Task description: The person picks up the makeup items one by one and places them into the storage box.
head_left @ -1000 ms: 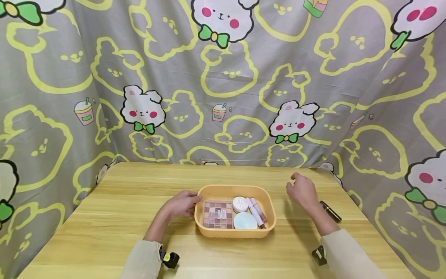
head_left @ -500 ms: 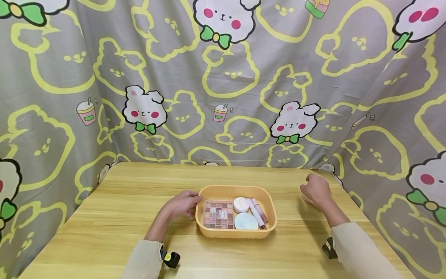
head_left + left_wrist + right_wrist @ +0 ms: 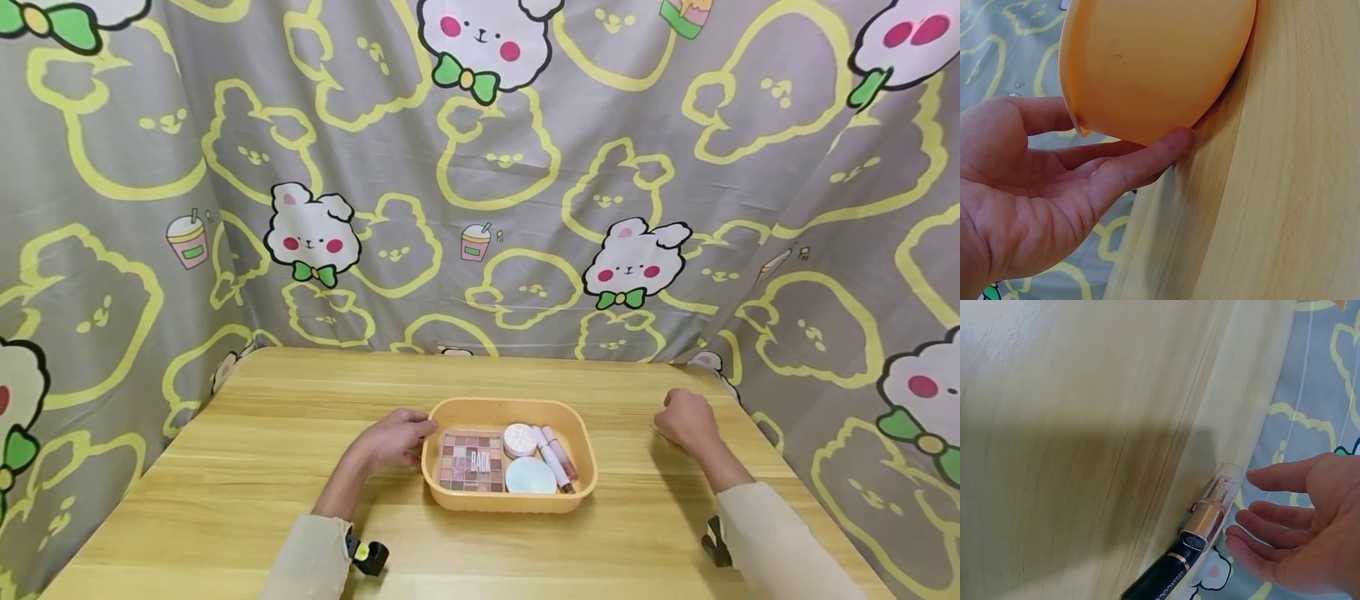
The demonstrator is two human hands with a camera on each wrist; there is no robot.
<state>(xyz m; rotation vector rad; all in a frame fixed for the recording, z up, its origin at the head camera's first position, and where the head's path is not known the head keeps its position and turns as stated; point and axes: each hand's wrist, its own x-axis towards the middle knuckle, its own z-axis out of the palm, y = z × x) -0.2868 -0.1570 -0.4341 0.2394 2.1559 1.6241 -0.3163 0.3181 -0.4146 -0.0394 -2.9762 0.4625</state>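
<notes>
While the left grip (image 3: 392,439) held the yellow-orange plastic basket (image 3: 510,502), I counted inside: square brown-pink palette (image 3: 472,462), two round pale compacts (image 3: 531,477), two pinkish tubes (image 3: 552,458). Black gold-banded tube (image 3: 1159,575) and clear-ended tube (image 3: 1209,509) seemed outstanding, on tabletop (image 3: 1066,506) beside empty, loosely spread right grip (image 3: 1300,525).

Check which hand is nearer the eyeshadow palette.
Left. The left hand grips the left end of the tray, beside the eyeshadow palette inside. The right hand is farther off, past the tray's right end.

Bright head view, dimmer wrist views, shadowed tabletop (image 3: 1072,494)
</notes>
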